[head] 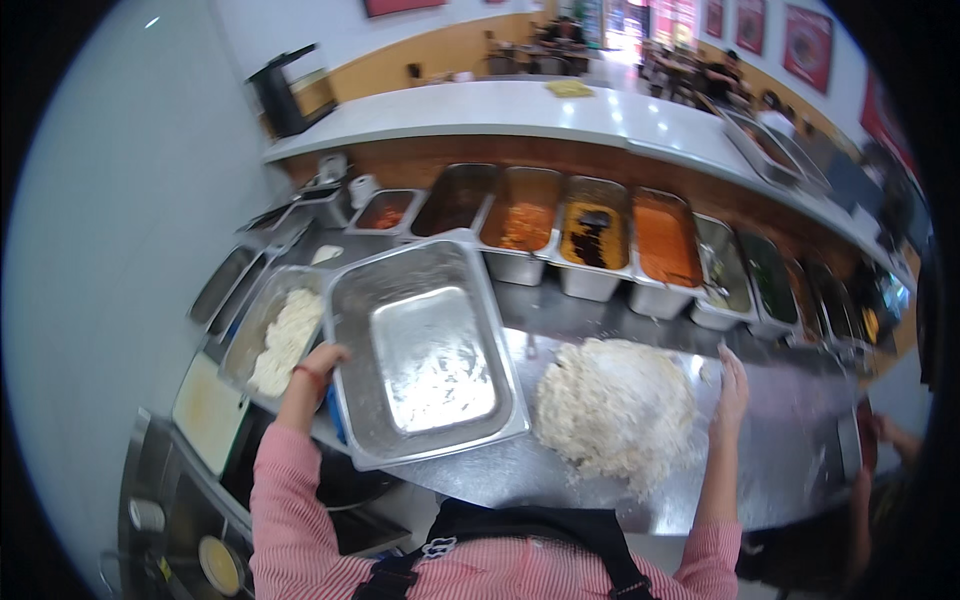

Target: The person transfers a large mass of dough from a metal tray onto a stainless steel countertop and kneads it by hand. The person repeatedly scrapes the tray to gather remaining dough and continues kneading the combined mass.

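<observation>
My left hand (324, 361) grips the left rim of a large, deep stainless steel pan (431, 360), tilted above the steel worktop (457, 469); floury residue marks its inside. Just right of the pan, a big shaggy heap of floury dough (615, 409) lies directly on the worktop. My right hand (731, 394), dusted with flour, is held upright at the heap's right side with nothing in it, its fingers close together but straight. Whether it touches the worktop is unclear.
Steel containers of orange sauce (664, 240) and other foods line the back. A pan of white dough (289, 337) and a cutting board (210, 412) are at left. Another person's hands (892, 431) are at far right. A white counter (480, 109) stands behind.
</observation>
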The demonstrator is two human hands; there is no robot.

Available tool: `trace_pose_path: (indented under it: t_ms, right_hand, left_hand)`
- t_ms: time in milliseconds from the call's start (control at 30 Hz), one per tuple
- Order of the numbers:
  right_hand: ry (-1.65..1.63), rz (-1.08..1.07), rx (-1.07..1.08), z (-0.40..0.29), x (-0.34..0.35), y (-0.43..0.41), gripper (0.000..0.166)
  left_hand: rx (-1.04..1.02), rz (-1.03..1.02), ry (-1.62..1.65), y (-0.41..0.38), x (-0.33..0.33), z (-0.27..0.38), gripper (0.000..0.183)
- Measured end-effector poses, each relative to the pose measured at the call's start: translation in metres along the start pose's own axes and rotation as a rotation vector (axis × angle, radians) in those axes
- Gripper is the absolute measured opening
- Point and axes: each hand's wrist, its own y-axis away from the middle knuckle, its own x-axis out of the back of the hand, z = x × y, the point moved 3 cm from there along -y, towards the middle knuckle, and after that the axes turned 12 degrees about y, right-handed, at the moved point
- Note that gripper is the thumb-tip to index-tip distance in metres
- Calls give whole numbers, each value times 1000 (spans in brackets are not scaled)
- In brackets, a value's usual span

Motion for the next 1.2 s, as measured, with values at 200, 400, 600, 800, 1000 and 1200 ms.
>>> trace_pose_path:
  t_ms: [200, 400, 600, 800, 1000, 1200]
  right_hand:
    - [23, -63, 56, -5, -35, 14, 33]
    - [100, -226, 114, -25, -81, 48, 32]
    - [83, -385, -18, -44, -151, 77, 27]
    - [82, -512, 10, -60, -217, 103, 23]
    - [224, -604, 128, -72, -238, 123, 23]
    - [198, -556, 183, -81, -230, 124, 26]
  left_hand:
    - [-32, -121, -294, -54, -14, 0, 25]
    - [-58, -129, -238, -94, -22, -14, 39]
    - [-526, 171, -601, -101, 6, -57, 31]
    - [-588, 385, -1003, -113, 2, -91, 17]
    - [-482, 332, -804, -111, 3, -89, 16]
    - [-617, 288, -473, -47, 12, -71, 19]
